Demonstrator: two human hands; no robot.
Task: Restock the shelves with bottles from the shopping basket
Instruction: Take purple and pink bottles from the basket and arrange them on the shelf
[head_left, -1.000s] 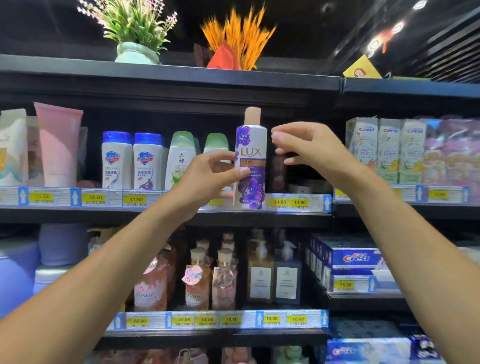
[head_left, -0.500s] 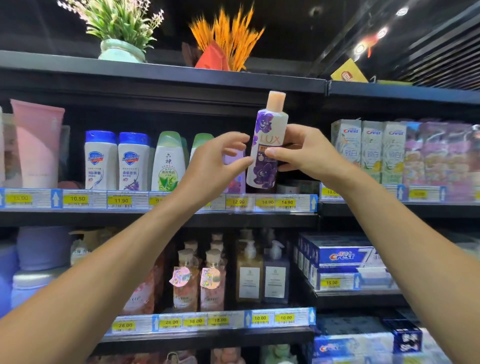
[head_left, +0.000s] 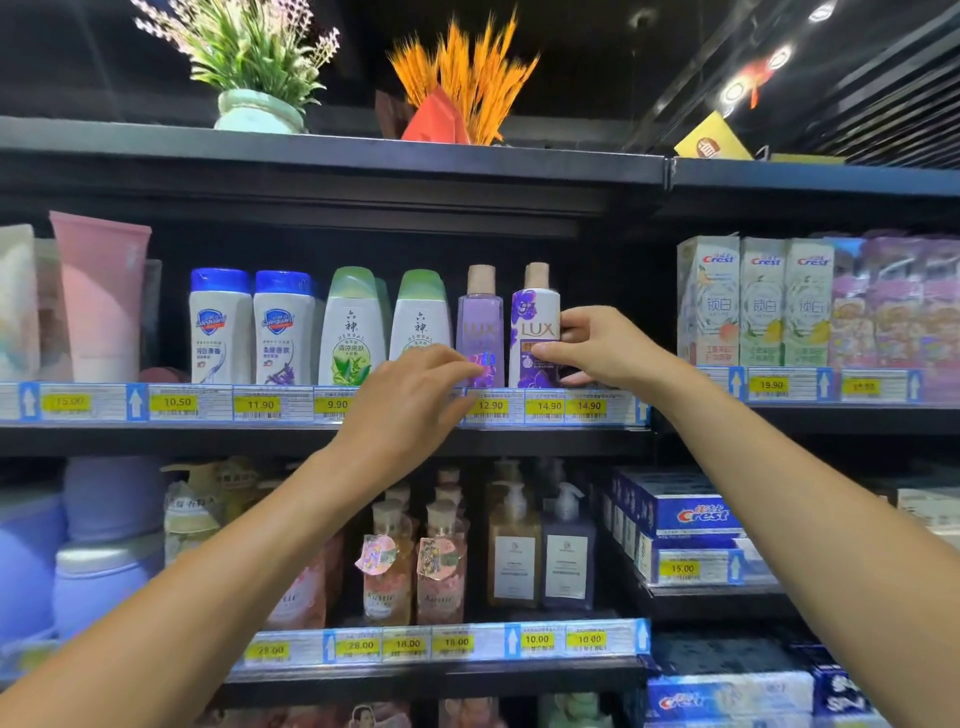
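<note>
A white and purple LUX bottle (head_left: 532, 322) with a tan cap stands upright on the upper shelf (head_left: 311, 434), right of a translucent purple LUX bottle (head_left: 479, 322). My right hand (head_left: 597, 348) grips the white LUX bottle from its right side, thumb on the front label. My left hand (head_left: 415, 395) hovers in front of the shelf edge with loosely curled fingers, its fingertips at the lower part of the purple LUX bottle, holding nothing. The shopping basket is out of view.
Left of the LUX bottles stand two green-capped white bottles (head_left: 353, 332) and two blue-capped Safeguard bottles (head_left: 221, 327). Crest boxes (head_left: 758, 301) fill the right bay. Pump bottles (head_left: 540, 551) sit on the lower shelf. Potted plants (head_left: 254, 67) stand on top.
My right hand took the white LUX bottle, tilted and raised half a second ago, and set it upright on the shelf beside the purple one. My left hand dropped lower toward the shelf edge.
</note>
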